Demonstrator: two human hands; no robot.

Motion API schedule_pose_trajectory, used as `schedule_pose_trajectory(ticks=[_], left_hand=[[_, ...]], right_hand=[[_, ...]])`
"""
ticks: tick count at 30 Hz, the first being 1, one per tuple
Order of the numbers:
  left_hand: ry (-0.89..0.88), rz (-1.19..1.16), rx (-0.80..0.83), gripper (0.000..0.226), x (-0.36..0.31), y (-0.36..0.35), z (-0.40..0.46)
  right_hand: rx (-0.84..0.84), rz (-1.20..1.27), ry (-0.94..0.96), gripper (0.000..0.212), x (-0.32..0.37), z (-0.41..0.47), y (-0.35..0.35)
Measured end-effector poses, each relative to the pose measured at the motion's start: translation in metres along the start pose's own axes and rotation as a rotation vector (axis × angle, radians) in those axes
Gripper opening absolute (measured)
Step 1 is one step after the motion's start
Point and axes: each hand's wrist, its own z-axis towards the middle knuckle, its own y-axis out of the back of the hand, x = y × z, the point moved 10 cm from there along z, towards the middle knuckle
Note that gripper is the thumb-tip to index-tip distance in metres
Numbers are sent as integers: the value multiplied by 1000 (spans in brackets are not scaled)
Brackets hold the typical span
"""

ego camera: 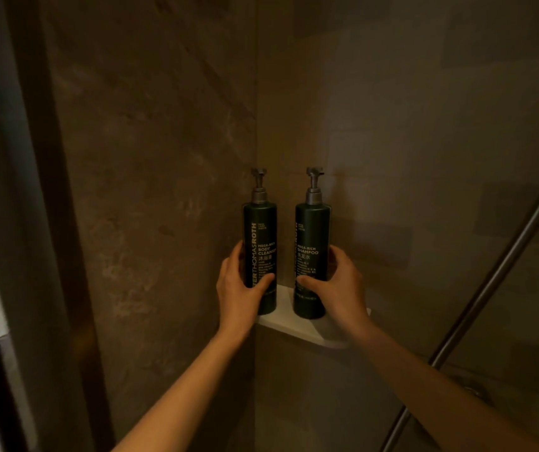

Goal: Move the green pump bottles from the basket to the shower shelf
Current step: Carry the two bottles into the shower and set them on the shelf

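Two dark green pump bottles stand upright side by side on a small white corner shelf (297,331) in the shower. The left bottle (260,236) reads "body cleanser"; my left hand (240,290) is wrapped around its lower half. The right bottle (312,236) reads "shampoo"; my right hand (338,287) grips its lower half from the right. Both have grey pump heads pointing up. The basket is out of view.
Brown stone-look tiled walls meet in the corner behind the shelf. A metal rail (490,288) runs diagonally at the right. A dark door frame (7,256) stands along the left edge.
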Motion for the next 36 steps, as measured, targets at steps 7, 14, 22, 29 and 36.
schedule_pose_trajectory(ticks=[7,14,22,29,36], left_hand=[[22,54,9,78,3,-3,4],[69,236,48,67,-8,15,-20],[16,666,65,48,-8,46,-164],[222,1027,140,50,40,84,-314],[688,1203,169,50,83,170,-465]], right_hand=[[33,-8,-65,71,-7,3,-6],[112,35,-116,69,4,-17,7],[251,-116,173,43,-9,-135,14],[610,-240,245,44,-77,-266,-38],[1046,-359,363,49,-102,-402,-111]])
